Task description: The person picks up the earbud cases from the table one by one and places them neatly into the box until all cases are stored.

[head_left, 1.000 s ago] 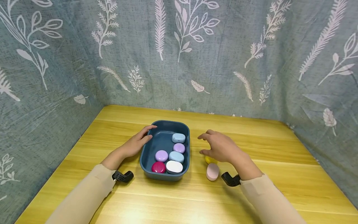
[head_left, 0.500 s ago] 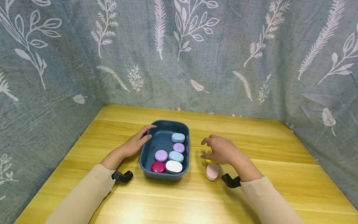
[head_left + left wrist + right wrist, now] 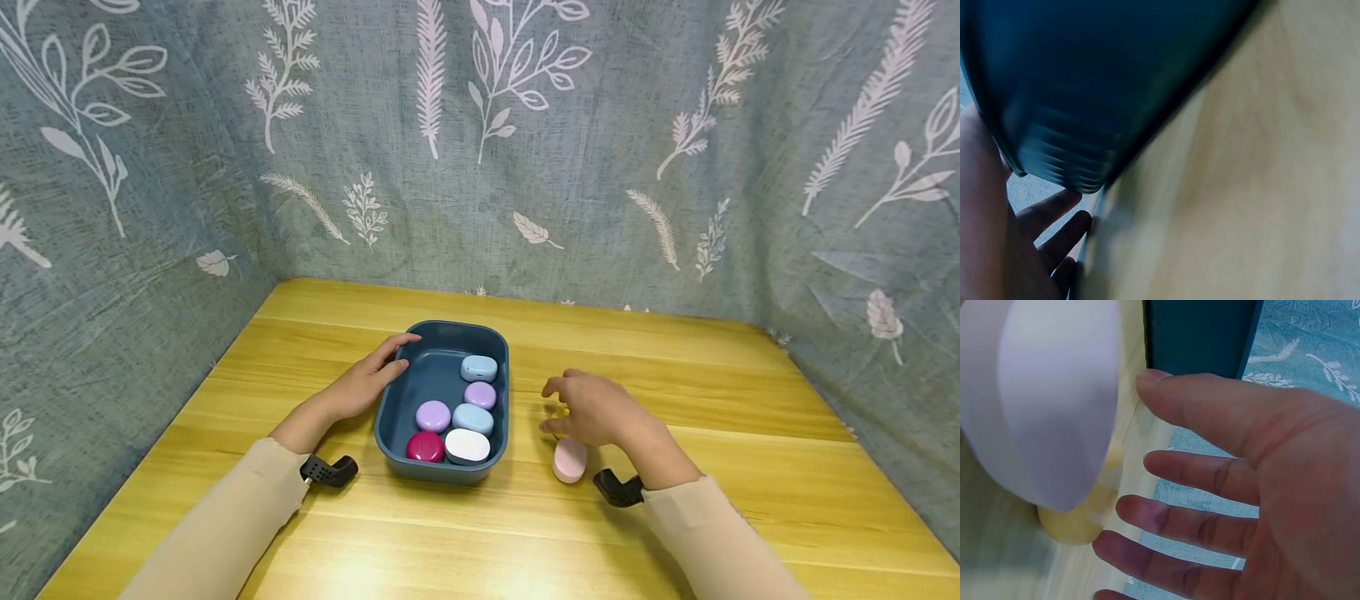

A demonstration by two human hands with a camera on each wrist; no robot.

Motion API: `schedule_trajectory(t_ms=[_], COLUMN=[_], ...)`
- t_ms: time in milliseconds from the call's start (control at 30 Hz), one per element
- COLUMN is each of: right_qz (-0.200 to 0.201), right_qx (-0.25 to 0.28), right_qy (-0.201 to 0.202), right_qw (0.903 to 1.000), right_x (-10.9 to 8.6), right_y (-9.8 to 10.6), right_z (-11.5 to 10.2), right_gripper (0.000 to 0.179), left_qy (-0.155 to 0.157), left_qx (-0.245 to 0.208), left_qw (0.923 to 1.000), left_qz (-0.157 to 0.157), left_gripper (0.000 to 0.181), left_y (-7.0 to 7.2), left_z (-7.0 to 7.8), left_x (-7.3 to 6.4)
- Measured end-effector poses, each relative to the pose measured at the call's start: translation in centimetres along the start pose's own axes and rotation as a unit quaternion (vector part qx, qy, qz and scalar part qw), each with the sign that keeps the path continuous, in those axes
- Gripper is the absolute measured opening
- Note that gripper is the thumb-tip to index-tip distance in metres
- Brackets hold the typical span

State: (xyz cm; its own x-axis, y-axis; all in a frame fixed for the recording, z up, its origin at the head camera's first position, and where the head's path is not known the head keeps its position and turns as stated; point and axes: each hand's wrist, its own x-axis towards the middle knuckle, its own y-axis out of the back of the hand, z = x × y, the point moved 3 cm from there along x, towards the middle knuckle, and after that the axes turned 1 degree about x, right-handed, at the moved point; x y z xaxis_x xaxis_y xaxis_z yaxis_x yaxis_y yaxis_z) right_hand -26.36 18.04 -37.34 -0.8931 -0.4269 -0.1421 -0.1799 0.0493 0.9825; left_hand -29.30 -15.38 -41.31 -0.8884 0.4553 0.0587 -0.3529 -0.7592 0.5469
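Note:
A dark blue box (image 3: 442,477) stands on the table. Along its left rim rests my left hand (image 3: 358,385), thumb tip over the edge; in the left wrist view its fingers (image 3: 1063,240) lie straight and spread by the outer wall. To the right of the box, my right hand (image 3: 600,410) reaches down over a small yellow rounded case (image 3: 559,412), partly hidden by it. Its fingers (image 3: 1185,522) are spread and hold nothing in the right wrist view. Closer to me lies a pale pink oval case (image 3: 570,460), looming large in that view.
Inside the box lie two light blue cases, one an earbud-type case (image 3: 478,368) with a small slot, two purple cases (image 3: 433,416), a crimson one (image 3: 425,447) and a white one (image 3: 467,447). A patterned curtain (image 3: 525,192) surrounds the wooden table (image 3: 450,542).
My right hand has moved down and slightly right, onto the place of the yellow case. My left hand and the box have stayed put.

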Motion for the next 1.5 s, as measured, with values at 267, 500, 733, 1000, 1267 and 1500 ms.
schedule_trajectory(t_ms=[267,500,733,1000,1267,1500], right_qz=[-0.019,-0.035,-0.032,-0.031,-0.026,-0.019], right_qx=[-0.004,-0.015,-0.015,-0.023,-0.023,-0.019], right_qy=[-0.02,-0.03,-0.025,-0.03,-0.031,-0.029], right_qw=[0.9996,0.9988,0.999,0.9988,0.9989,0.9992], right_x=[0.2,0.3,0.5,0.7,0.7,0.8], right_y=[-0.4,-0.6,-0.8,-1.0,-1.0,-0.8], right_z=[0.2,0.4,0.5,0.6,0.4,0.2], right_gripper=[0.051,0.05,0.047,0.043,0.043,0.043], left_qy=[0.002,0.0,-0.003,-0.006,-0.013,-0.018], left_qx=[-0.001,0.002,0.007,0.001,0.006,0.005], left_qw=[1.0,1.0,1.0,1.0,0.9998,0.9997], left_qz=[-0.003,-0.004,-0.002,-0.004,0.011,0.016], left_gripper=[0.047,0.048,0.048,0.048,0.045,0.045], left_y=[0.1,0.2,0.3,0.1,-0.4,-0.4], left_z=[0.1,0.1,0.2,-1.0,-3.6,-3.6], left_x=[0.0,0.1,-0.1,0.6,1.6,1.4])
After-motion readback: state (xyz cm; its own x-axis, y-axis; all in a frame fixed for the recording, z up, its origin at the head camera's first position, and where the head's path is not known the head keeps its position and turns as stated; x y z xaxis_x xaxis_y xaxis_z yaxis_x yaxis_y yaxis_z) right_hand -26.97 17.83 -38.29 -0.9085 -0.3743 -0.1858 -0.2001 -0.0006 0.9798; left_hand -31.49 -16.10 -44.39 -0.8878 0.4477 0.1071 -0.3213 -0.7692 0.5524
